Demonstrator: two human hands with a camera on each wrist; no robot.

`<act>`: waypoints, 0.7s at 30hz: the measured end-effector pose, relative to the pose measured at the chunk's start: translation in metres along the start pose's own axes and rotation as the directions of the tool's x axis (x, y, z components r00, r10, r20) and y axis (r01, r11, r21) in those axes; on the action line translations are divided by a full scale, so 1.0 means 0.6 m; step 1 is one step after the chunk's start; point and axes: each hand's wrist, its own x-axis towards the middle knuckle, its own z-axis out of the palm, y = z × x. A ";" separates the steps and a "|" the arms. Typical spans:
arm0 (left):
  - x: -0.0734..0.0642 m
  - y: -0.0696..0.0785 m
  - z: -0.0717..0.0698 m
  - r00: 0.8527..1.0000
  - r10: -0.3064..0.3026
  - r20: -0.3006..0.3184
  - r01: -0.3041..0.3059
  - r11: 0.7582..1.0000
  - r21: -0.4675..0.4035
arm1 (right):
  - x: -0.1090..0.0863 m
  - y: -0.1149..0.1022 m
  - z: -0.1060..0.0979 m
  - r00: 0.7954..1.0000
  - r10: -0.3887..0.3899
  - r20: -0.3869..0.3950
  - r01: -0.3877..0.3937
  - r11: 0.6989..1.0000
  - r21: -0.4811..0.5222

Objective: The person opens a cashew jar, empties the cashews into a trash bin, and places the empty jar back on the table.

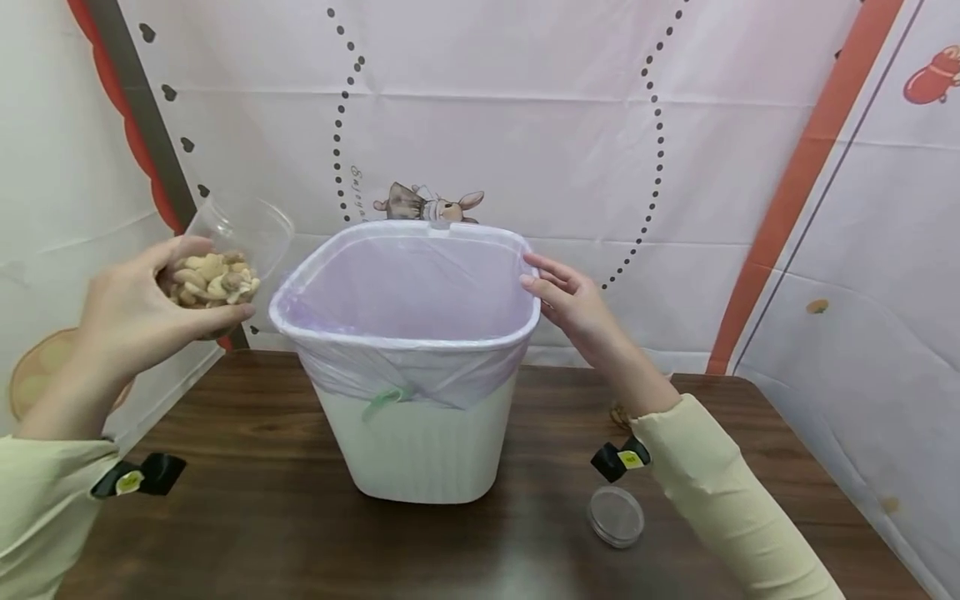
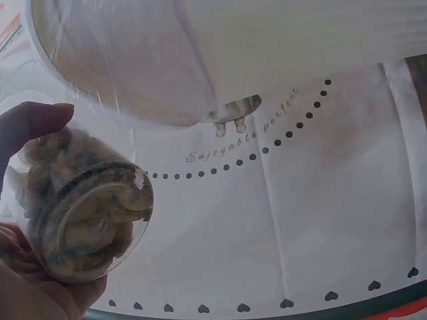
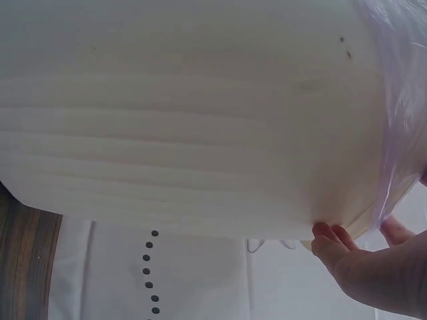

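My left hand (image 1: pixel 131 308) grips a clear plastic jar (image 1: pixel 258 229) left of the bin. It leans with its open mouth towards the bin's side, and cashew-like nuts (image 1: pixel 210 279) fill its lower part. In the left wrist view, the jar's round base (image 2: pixel 90 230) faces the camera. A white trash bin (image 1: pixel 423 454) stands upright on the table, lined with a thin lilac bag (image 1: pixel 450 371) folded over the rim. My right hand (image 1: pixel 581 308) holds the bin's right rim, with fingertips (image 3: pixel 325 233) against the outer wall in the right wrist view.
A round clear lid (image 1: pixel 616 517) lies on the dark wooden table (image 1: pixel 247 517), right of the bin. Near the right wrist is a small brown thing (image 1: pixel 619 417), partly hidden by the arm. A printed cloth (image 1: pixel 495 142) hangs behind and along both sides.
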 end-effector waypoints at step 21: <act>0.043 0.041 0.021 0.980 0.181 0.078 -0.193 0.966 0.172 | -0.010 -0.006 0.000 1.000 0.011 -0.021 -0.010 1.000 0.029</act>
